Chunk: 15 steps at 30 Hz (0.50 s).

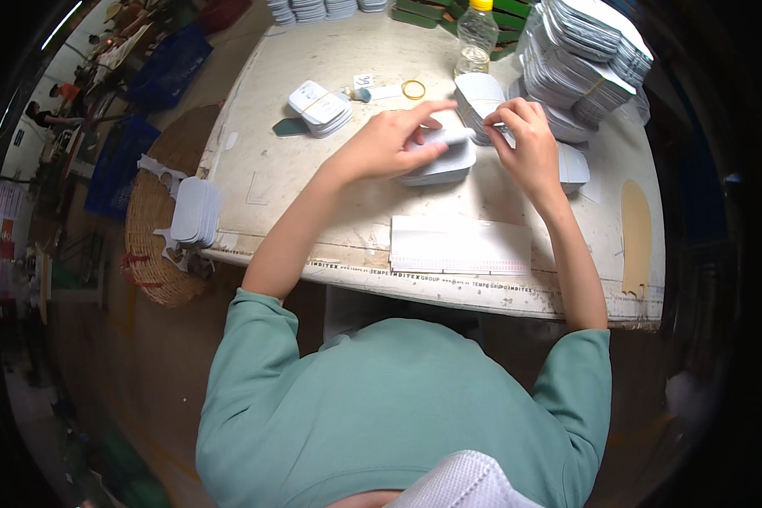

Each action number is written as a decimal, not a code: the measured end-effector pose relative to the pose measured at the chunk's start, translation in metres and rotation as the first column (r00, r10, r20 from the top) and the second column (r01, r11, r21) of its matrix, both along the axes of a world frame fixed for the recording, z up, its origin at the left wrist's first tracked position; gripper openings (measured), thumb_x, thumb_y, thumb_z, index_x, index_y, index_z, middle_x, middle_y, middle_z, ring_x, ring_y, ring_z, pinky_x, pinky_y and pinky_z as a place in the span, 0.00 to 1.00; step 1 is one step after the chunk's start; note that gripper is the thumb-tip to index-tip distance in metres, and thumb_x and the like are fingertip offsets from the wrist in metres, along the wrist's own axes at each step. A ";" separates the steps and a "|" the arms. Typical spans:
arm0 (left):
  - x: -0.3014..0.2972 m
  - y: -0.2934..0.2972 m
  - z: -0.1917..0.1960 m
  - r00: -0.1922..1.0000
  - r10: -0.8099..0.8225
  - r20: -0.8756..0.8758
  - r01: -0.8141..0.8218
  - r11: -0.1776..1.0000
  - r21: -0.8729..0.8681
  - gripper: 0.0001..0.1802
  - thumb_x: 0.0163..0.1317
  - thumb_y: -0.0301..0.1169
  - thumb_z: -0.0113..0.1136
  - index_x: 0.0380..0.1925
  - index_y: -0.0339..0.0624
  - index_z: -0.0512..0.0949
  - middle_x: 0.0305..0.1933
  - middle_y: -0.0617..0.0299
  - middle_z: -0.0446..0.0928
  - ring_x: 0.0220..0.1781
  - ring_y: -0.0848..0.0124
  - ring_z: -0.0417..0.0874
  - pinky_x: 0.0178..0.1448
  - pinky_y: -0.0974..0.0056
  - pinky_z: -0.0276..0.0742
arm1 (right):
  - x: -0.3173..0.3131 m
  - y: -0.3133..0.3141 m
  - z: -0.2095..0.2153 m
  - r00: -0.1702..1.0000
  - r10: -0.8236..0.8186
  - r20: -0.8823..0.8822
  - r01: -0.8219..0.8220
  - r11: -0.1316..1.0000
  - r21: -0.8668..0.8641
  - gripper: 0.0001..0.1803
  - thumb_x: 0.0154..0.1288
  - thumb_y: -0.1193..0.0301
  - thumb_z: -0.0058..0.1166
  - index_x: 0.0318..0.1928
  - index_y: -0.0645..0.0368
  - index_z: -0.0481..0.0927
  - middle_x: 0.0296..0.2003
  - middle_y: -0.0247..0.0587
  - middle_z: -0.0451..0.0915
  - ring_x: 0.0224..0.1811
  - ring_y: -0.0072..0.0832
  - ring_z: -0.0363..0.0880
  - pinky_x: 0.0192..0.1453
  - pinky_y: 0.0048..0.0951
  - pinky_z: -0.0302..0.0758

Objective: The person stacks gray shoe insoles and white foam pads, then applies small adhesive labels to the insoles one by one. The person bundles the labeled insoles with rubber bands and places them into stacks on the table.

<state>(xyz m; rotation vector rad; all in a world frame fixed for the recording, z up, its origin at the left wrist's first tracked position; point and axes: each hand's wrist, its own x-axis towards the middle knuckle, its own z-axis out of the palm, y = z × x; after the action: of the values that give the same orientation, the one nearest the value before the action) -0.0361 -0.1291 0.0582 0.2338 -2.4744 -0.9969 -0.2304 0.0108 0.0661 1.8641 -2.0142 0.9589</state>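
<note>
My left hand point(391, 144) reaches over a stack of pale, rounded flat pieces point(438, 172). Its thumb and fingers are apart, and a blurred white piece lies between them on top of the stack. To its right, my right hand point(523, 140) is closed in a pinch. What its fingertips hold, if anything, I cannot make out. Just behind those fingertips stands another stack of rounded pieces point(480, 91). A banded bundle point(572, 165) is partly hidden behind my right wrist.
Tall bundles of pieces point(580, 72) and a yellow-capped bottle point(476, 46) stand at the back right. A banded stack point(320, 110) and a yellow ring point(413, 89) lie back left. A white printed strip point(460, 245) lies near the front edge. Left of the table is a wicker basket point(148, 233).
</note>
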 end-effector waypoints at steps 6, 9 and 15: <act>-0.003 0.001 -0.001 1.000 0.011 0.029 -0.006 0.985 -0.172 0.22 0.59 0.36 0.62 0.55 0.50 0.77 0.40 0.60 0.83 0.34 0.67 0.81 0.38 0.65 0.80 | 0.014 0.003 -0.012 0.968 0.179 0.173 -0.194 0.978 0.074 0.03 0.56 0.71 0.64 0.32 0.54 0.84 0.35 0.32 0.78 0.46 0.33 0.76 0.47 0.34 0.75; -0.003 0.007 -0.004 1.000 0.009 -0.013 -0.012 0.954 -0.300 0.23 0.53 0.40 0.70 0.49 0.48 0.78 0.40 0.61 0.82 0.36 0.68 0.81 0.37 0.66 0.79 | 0.017 -0.003 -0.019 0.992 0.127 -0.014 -0.127 0.992 0.012 0.03 0.55 0.72 0.64 0.31 0.53 0.84 0.35 0.30 0.78 0.45 0.31 0.77 0.44 0.33 0.78; 0.002 0.005 0.004 0.993 0.038 0.108 -0.030 0.997 -0.066 0.21 0.56 0.36 0.64 0.52 0.49 0.77 0.41 0.59 0.82 0.40 0.67 0.82 0.40 0.64 0.80 | 0.006 -0.006 -0.014 0.994 0.058 0.096 -0.056 0.998 -0.026 0.17 0.54 0.75 0.62 0.47 0.50 0.81 0.33 0.32 0.81 0.43 0.32 0.79 0.46 0.35 0.78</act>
<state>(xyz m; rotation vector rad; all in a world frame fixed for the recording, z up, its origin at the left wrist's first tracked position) -0.0342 -0.1245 0.0619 0.3166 -2.5877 -0.9109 -0.2243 0.0047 0.0518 1.9071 -2.0037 1.1037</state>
